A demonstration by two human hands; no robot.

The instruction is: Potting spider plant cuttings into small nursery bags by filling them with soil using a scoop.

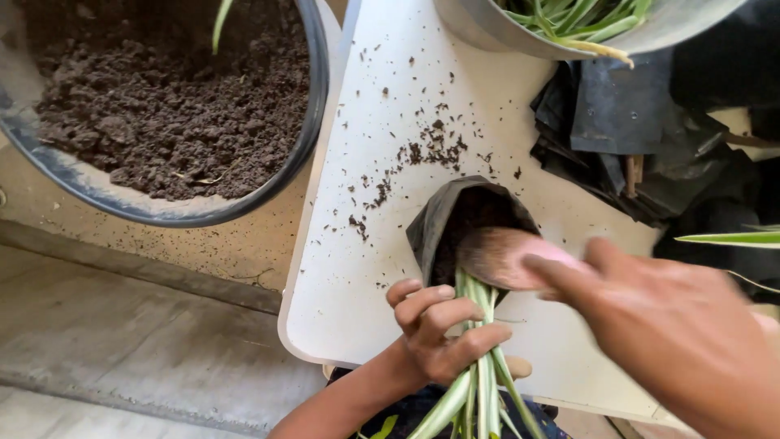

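The left hand [439,329] is clenching a bunch of striped green leaves [479,382], holding the plant at the mouth of a black bag [435,223] of soil lying on the white board [341,268]. The right hand [666,325], blurred, is lying open with fingers [504,256] pressing into the bag's soil, grasping nothing. A soil tub [162,106] is sitting left of the board.

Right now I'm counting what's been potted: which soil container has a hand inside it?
The small black grow bag on the white table; the right hand reaches into it, not the big tub.
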